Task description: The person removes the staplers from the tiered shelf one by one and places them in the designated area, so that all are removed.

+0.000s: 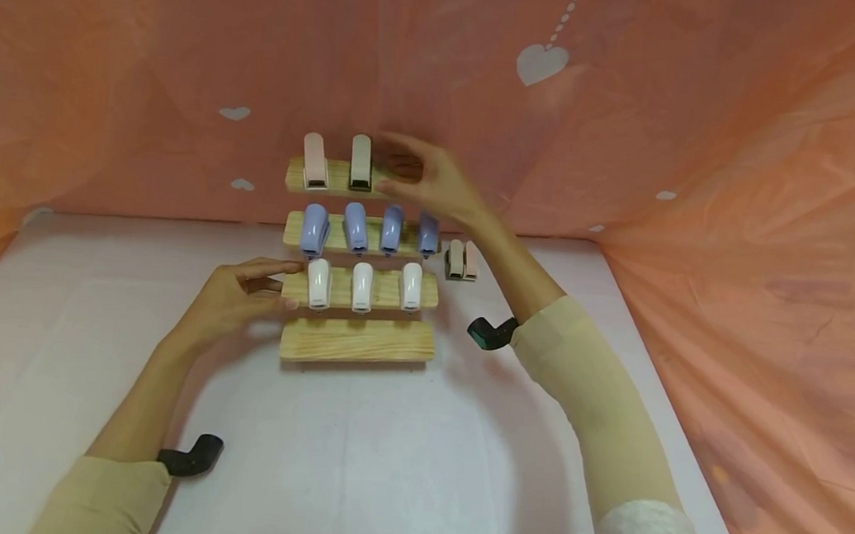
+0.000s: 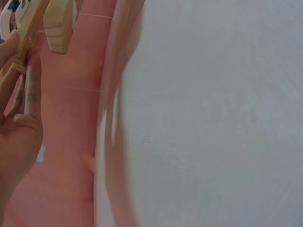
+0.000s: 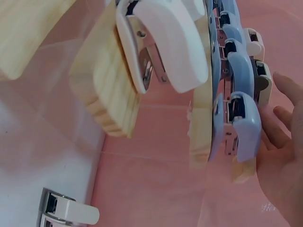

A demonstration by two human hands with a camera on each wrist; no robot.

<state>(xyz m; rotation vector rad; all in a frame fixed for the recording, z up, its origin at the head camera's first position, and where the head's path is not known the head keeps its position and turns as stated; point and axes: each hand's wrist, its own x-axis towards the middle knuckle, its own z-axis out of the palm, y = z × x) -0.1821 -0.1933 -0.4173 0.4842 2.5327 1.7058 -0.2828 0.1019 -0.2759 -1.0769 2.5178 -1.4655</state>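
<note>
A wooden rack holds staplers in stepped rows. My left hand (image 1: 230,296) pinches the left end of the third shelf (image 1: 387,291), which bears three white staplers (image 1: 362,286); the thumb and fingers lie on either side of the wood in the left wrist view. At the top shelf (image 1: 337,180), my right hand (image 1: 434,176) is beside a pale grey-green stapler (image 1: 361,159), its fingers loosely bent and apart. A pale pink stapler (image 1: 314,156) stands to the left on that shelf. Several lavender-blue staplers (image 1: 355,227) line the second shelf, the rightmost partly shadowed.
Two small staplers, one beige (image 1: 455,258) and one pink (image 1: 471,259), stand side by side on the white table right of the rack. The lowest shelf (image 1: 358,341) shows bare wood. A pink-orange sheet (image 1: 189,52) with hearts hangs behind and to the sides.
</note>
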